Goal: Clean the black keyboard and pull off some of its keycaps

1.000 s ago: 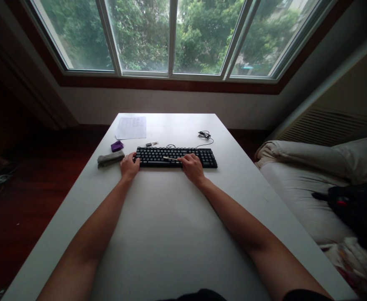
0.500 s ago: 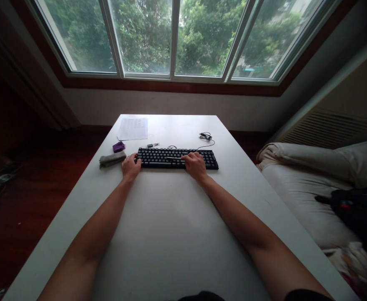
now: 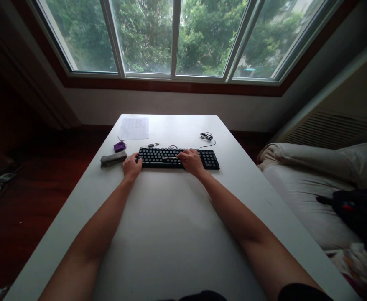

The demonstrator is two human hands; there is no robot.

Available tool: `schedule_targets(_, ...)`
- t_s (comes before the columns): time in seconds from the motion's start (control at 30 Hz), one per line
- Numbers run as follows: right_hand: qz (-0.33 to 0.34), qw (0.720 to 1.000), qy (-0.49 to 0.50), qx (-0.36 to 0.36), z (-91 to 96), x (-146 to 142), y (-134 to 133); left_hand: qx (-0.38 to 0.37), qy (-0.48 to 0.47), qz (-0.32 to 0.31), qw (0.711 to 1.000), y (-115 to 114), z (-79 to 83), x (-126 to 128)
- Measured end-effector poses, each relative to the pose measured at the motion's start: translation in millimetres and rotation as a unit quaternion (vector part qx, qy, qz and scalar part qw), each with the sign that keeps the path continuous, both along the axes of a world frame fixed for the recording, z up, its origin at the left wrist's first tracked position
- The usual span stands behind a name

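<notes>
A black keyboard (image 3: 158, 159) lies flat on the white table. My left hand (image 3: 132, 166) is closed round its left end, thumb at the near side. My right hand (image 3: 191, 161) is over the right-middle keys, its fingers pinched on a thin, light-coloured stick-like tool (image 3: 170, 157). The tool points left, low over the keys; whether its tip touches them I cannot tell. Just left of my left hand are a folded grey cloth (image 3: 113, 159) and a small purple cloth or pouch (image 3: 120, 146). Behind the keyboard lies a small tool with a dark handle and thin metal prongs (image 3: 154, 145).
A printed paper sheet (image 3: 133, 128) lies at the table's far left. The keyboard's coiled black cable (image 3: 207, 137) rests at the back right. Beyond the white table (image 3: 158, 225) is a window; a sofa (image 3: 296, 188) with a black bag (image 3: 359, 209) stands on the right.
My right hand has moved slightly left along the keyboard, carrying the thin tool with it. My left hand keeps its hold on the keyboard's end.
</notes>
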State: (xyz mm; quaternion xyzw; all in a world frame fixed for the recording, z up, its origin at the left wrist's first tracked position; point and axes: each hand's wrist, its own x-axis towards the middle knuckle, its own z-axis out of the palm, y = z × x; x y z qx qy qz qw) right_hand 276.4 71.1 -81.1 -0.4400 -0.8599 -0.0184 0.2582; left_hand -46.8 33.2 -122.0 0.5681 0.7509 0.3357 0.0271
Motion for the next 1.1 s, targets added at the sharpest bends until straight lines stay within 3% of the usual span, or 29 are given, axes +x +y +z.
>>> schedule_targets(0.3,0.021,1.000,-0.005,0.003,-2.9,-12.0,5.3,-0.011,0.003,0.001,1.000,-0.7,1.3,0.2)
schedule_targets(0.83,-0.030,0.999,0.027,-0.009,-9.7,-17.7,1.2,-0.006,0.000,-0.001,1.000,-3.1,2.7,1.6)
schedule_targets(1.1,-0.020,1.000,0.000,0.013,-7.2,-38.1,-9.1,-0.014,0.006,0.004,1.000,-1.6,3.3,1.9)
